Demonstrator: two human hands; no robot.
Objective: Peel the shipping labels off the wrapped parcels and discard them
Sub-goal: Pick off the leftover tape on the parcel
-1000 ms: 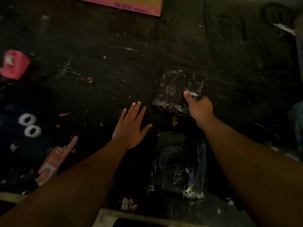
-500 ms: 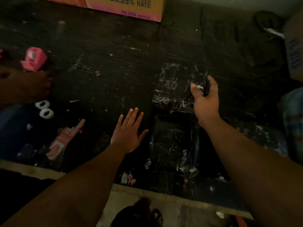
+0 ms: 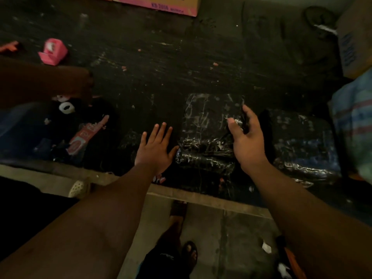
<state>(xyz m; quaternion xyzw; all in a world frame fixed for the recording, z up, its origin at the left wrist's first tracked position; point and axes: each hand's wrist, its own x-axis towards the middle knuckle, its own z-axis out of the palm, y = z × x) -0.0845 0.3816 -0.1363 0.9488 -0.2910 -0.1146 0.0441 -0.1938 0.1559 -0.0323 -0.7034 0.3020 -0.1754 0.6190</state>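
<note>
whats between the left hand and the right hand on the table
In the head view, a black plastic-wrapped parcel lies between the flat left hand and the right hand, which touches its right edge.

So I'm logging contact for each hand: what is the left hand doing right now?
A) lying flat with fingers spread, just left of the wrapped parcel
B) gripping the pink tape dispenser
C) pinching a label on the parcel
A: the left hand lies open with fingers spread beside the wrapped parcel, holding nothing.
</note>
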